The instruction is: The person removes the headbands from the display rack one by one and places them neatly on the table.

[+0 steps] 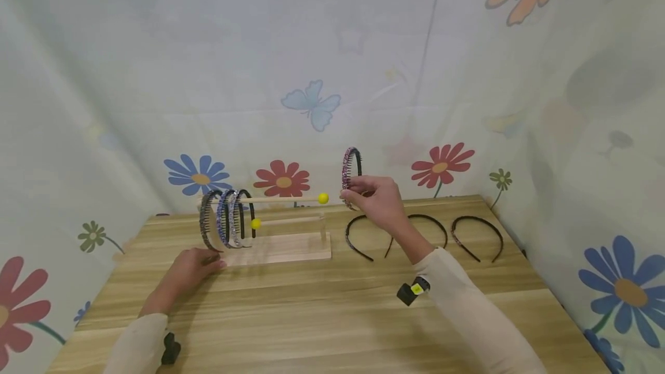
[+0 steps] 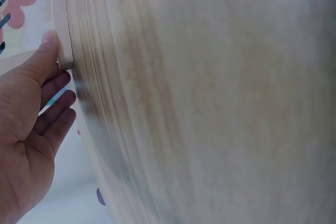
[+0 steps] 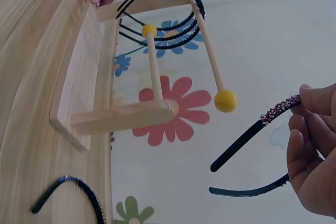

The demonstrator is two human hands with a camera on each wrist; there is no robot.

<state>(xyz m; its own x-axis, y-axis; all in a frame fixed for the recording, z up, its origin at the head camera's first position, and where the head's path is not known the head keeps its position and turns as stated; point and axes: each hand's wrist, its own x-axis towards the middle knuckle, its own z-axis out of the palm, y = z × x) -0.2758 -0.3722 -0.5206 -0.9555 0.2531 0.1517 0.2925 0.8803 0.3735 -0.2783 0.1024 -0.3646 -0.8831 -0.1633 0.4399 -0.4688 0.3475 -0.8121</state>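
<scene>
My right hand holds a headband with pink glitter and comb teeth upright in the air. In the right wrist view, thumb and fingers pinch its glittered part, and its two black ends point toward the stand. The wooden stand has two rods tipped with yellow balls. Several headbands, dark, blue and silver, hang on its upper rod at the left. At the left end of the base my left hand grips the wood, thumb on one face and fingers on the other.
On the table, right of the stand, lie three dark headbands: one nearest the stand, one partly behind the right forearm, and one farther right. A flower-and-butterfly printed curtain hangs behind the table.
</scene>
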